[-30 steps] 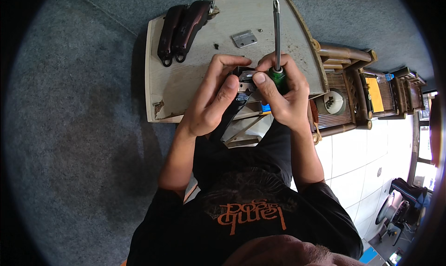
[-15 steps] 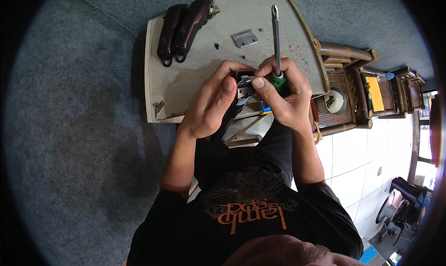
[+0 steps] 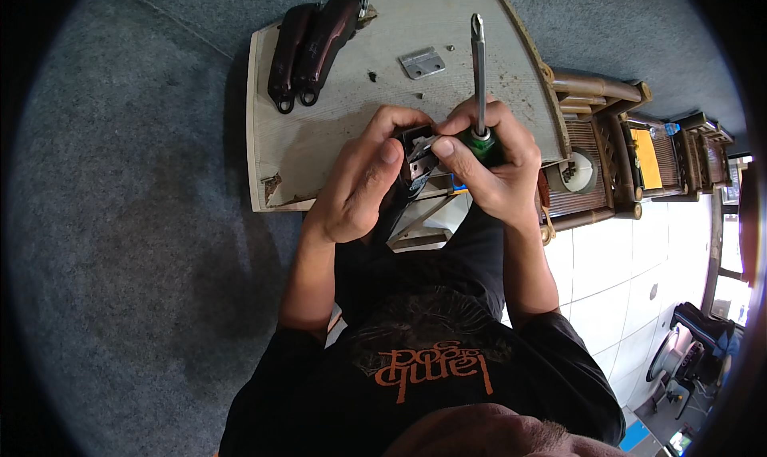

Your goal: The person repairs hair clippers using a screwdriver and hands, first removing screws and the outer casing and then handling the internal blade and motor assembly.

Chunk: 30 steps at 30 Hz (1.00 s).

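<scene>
My left hand (image 3: pixel 359 185) is wrapped round a black hair clipper (image 3: pixel 399 197) whose exposed metal head (image 3: pixel 419 155) faces up. My right hand (image 3: pixel 499 173) grips a green-handled screwdriver (image 3: pixel 479 73), shaft upright, while its thumb and forefinger press at that metal head. Both hands meet over the near edge of a pale wooden board top (image 3: pixel 307 141). On it lie two dark maroon clipper housings (image 3: pixel 319 49) side by side, a metal plate (image 3: pixel 422 63), a small screw (image 3: pixel 451 48) and a small black piece (image 3: pixel 372 77).
Bamboo seats (image 3: pixel 583 201) stand to the right, with a cap (image 3: pixel 577 172), yellow item (image 3: pixel 645 161) and bottle (image 3: pixel 672 129). A blue item (image 3: pixel 459 188) shows beneath the board. Grey carpet (image 3: pixel 144 217) lies left; white tiles (image 3: pixel 607 273) and dark equipment (image 3: pixel 679 353) are at lower right.
My hands and the clipper head have shifted slightly. The screwdriver has moved a little down and to the right, still in my right hand, and my fingers remain on the metal head.
</scene>
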### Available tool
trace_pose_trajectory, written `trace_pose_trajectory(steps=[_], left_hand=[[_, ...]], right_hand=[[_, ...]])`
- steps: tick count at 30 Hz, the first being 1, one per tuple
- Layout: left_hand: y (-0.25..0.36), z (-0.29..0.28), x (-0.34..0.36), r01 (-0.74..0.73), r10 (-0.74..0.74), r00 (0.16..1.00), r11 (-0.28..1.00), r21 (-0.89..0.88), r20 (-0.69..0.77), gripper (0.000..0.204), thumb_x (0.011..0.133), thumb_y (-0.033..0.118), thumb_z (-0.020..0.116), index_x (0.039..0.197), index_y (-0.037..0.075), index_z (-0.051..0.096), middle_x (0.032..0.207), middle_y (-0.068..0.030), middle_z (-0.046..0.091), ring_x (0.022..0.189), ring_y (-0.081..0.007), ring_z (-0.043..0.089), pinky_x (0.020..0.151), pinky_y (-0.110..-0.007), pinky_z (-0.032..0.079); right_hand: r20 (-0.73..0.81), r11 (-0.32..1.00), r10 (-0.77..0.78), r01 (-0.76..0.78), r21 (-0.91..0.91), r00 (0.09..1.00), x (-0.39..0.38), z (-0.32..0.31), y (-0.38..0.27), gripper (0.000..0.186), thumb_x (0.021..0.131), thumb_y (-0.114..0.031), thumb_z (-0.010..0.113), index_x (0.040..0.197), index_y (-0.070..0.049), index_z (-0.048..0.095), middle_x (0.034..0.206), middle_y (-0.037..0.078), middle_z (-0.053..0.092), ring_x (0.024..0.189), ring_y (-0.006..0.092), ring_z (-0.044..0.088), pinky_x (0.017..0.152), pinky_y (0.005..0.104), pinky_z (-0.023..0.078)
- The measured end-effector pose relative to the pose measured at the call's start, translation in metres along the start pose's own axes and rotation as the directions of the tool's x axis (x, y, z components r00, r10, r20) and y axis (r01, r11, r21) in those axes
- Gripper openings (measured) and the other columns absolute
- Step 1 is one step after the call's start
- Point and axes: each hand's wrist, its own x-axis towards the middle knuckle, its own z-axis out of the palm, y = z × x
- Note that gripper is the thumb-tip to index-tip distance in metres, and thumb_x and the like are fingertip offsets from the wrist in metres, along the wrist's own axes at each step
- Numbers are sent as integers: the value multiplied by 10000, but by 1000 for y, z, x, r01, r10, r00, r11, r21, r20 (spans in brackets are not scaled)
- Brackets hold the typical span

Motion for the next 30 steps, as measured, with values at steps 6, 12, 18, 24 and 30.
trace_pose_trajectory(steps=[6, 12, 18, 24, 30], left_hand=[[-5, 1, 0, -71, 71, 997, 997, 1, 16, 636, 1088, 518, 410, 1368, -53, 438, 899, -74, 629, 708, -80, 618, 614, -218, 501], [-4, 4, -1, -71, 71, 997, 997, -33, 3, 704, 1056, 556, 472, 1389, -62, 411, 976, -89, 626, 779, -91, 628, 645, -225, 508], [-5, 2, -2, -81, 82, 996, 995, -64, 18, 577, 1059, 467, 531, 1326, -43, 501, 991, -89, 621, 917, -143, 575, 836, -303, 459], [-5, 4, -1, -169, 169, 985, 985, 30, -33, 539, 1054, 456, 539, 1300, -23, 520, 917, -79, 616, 830, -140, 573, 771, -302, 462], [-4, 9, 0, -173, 184, 978, 979, 109, -100, 483, 1056, 394, 560, 1301, -19, 512, 841, -99, 626, 738, -182, 622, 705, -316, 484]], right_hand=[[-3, 996, -80, 80, -26, 997, 1, 0, 4, 200, 835, -60, 848, 957, 5, 703, 839, 74, 694, 731, 150, 636, 630, 282, 479], [-9, 995, -97, 97, -37, 995, 2, 1, 4, 203, 829, -63, 852, 951, 5, 706, 822, 69, 681, 720, 148, 625, 619, 282, 465], [10, 987, -156, 157, -33, 988, 3, -1, 6, 204, 818, -59, 858, 936, 4, 704, 790, 60, 653, 693, 138, 592, 597, 278, 431], [39, 1000, 16, -16, 0, 999, -1, -3, -2, 259, 859, -77, 844, 1039, 7, 678, 813, 42, 669, 739, 84, 599, 631, 242, 454], [43, 976, 209, -211, 48, 977, -2, -2, -8, 303, 913, -107, 811, 1129, 19, 640, 922, 36, 727, 800, 49, 623, 681, 211, 494]])
